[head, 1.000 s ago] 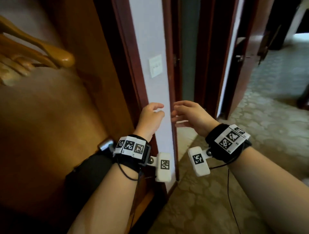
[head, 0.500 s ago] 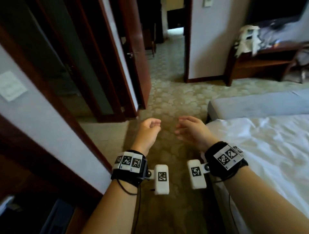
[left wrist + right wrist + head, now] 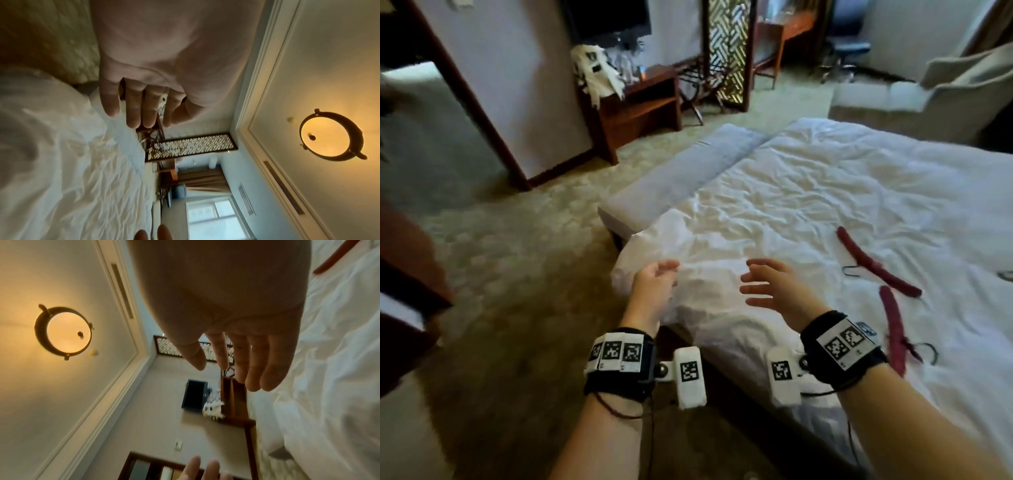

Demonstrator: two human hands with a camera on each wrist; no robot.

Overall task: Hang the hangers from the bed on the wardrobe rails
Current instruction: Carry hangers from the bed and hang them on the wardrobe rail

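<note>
Red hangers [image 3: 876,263] on bed [image 3: 825,192], right of empty right grip [image 3: 774,291]

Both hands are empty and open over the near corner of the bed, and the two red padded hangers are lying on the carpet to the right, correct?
Not quite. The left hand and right hand are empty and open over the bed's near corner, but the head view shows the two red padded hangers lying on the white bedding, not on the carpet.
</note>
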